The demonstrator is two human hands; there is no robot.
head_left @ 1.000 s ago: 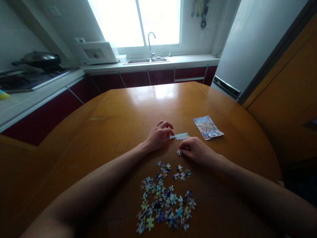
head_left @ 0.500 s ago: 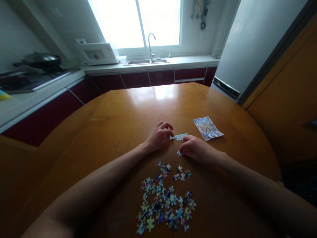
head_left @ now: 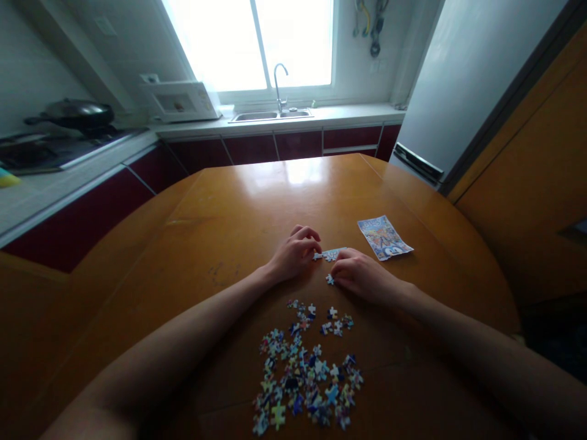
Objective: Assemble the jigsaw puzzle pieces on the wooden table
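Note:
A small strip of joined light-blue puzzle pieces (head_left: 331,255) lies on the wooden table between my hands. My left hand (head_left: 299,252) rests at its left end, fingers bent, with the tips closed on an end puzzle piece (head_left: 317,256). Just below the strip, my right hand (head_left: 360,274) pinches a loose blue-and-white puzzle piece (head_left: 329,279) at the table surface. The right fingers partly cover the strip's right end. Nearer to me lies a spread pile of loose puzzle pieces (head_left: 298,382), with smaller clusters (head_left: 338,327) above it.
A printed picture sheet (head_left: 385,238) lies right of the strip on the wooden table (head_left: 220,214). Beyond stand a counter with a sink (head_left: 257,116), a microwave (head_left: 181,101) and a stove with a lidded pan (head_left: 77,113). A fridge (head_left: 468,79) stands at the right.
My right hand has shifted slightly left and up with the loose puzzle piece, closer to the strip. My left hand has barely moved.

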